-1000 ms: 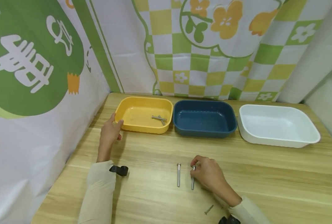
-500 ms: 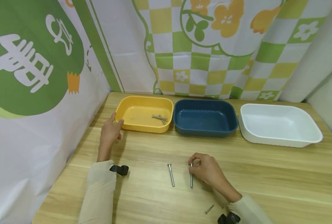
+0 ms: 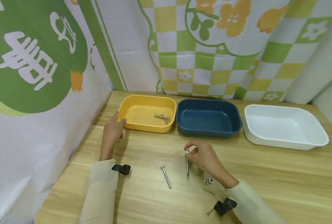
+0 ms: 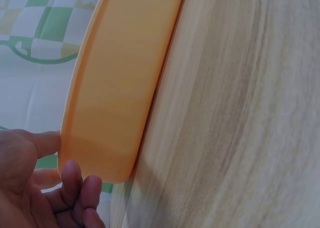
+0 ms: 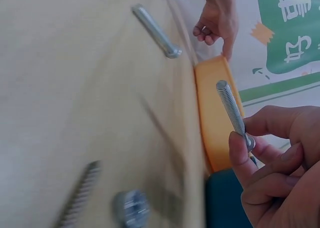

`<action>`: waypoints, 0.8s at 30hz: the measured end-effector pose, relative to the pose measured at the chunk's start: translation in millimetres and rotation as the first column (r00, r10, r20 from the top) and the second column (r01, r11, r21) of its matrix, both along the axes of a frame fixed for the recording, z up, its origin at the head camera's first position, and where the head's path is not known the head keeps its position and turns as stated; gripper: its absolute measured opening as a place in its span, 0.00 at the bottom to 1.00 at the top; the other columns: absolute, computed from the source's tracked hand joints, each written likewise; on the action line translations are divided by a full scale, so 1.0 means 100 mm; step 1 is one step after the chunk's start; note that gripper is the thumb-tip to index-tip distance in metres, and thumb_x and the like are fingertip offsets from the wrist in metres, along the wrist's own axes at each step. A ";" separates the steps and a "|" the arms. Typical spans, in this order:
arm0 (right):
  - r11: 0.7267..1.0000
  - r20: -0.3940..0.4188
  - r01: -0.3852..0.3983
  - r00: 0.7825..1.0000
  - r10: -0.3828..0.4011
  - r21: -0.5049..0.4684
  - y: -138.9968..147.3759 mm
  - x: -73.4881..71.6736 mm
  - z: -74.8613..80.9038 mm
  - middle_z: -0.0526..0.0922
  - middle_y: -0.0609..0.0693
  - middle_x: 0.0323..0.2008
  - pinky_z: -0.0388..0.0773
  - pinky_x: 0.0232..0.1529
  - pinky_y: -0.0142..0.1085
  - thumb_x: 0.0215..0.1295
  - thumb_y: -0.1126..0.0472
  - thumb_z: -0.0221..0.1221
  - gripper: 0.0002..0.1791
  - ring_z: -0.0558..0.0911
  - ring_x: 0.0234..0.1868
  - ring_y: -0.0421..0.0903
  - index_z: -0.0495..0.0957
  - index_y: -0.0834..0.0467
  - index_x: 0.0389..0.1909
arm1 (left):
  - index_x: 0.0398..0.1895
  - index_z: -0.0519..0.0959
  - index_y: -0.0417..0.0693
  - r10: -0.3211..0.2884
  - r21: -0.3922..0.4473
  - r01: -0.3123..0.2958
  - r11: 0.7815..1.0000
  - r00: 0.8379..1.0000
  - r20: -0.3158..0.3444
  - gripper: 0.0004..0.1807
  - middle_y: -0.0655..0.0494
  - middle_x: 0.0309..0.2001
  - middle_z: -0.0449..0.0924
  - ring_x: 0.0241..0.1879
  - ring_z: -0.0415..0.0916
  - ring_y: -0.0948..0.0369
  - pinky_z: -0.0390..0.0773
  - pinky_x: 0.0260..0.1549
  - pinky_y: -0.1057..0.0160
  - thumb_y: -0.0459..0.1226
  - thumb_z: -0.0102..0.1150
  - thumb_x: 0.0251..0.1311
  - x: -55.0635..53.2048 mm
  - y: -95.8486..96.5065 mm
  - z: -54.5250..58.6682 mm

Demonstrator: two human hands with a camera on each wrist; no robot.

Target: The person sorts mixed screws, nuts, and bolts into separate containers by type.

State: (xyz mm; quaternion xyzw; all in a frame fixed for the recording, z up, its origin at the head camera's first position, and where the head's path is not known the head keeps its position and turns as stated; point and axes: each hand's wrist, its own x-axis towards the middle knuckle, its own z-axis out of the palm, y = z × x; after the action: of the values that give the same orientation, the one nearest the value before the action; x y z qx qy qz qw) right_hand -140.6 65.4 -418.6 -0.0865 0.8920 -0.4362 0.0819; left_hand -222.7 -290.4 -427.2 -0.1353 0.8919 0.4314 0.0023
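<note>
My right hand [image 3: 204, 156] pinches a long silver bolt [image 3: 187, 166] near its head, between thumb and fingertips. In the head view the shank hangs down over the table; its threads show in the right wrist view. Another such bolt [image 3: 166, 177] lies on the wood to the left. At the yellow box [image 3: 143, 127], my left hand [image 3: 112, 131] holds the front left corner with thumb and fingers. Two crossed bolts [image 3: 162, 117] lie inside that box. Below my right hand are two nuts [image 3: 210, 180] and small screws [image 3: 209, 192], partly covered by the wrist camera.
Right of the yellow box stand a dark blue box [image 3: 209, 133] and a white box [image 3: 283, 143], in a row along the back of the wooden table [image 3: 143, 205]. A patterned curtain [image 3: 205, 62] hangs behind them, and a printed cloth [image 3: 71, 124] borders the left side.
My right hand has raised the bolt and moved it towards the boxes, uncovering the nuts. The other bolt has rolled left and turned slantwise. My left hand stays at the yellow box.
</note>
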 end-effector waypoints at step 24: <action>0.996 -0.054 -0.009 0.999 0.004 -0.089 -0.38 -0.56 0.38 0.85 0.49 0.32 0.75 0.30 0.40 0.59 0.61 0.68 0.11 0.81 0.31 0.47 0.84 0.54 0.44 | 0.81 0.50 0.50 0.015 0.025 -0.014 1.000 0.999 -0.036 0.38 0.54 0.10 0.72 0.09 0.73 0.60 0.65 0.07 0.70 0.49 0.50 0.74 0.01 -0.01 -0.01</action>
State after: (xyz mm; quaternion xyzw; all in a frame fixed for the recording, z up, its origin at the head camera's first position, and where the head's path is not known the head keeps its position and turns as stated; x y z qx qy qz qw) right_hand -197.1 27.6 -380.2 -0.1046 0.8731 -0.4730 0.0555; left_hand -221.9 -291.1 -427.7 -0.1336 0.8854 0.4450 -0.0153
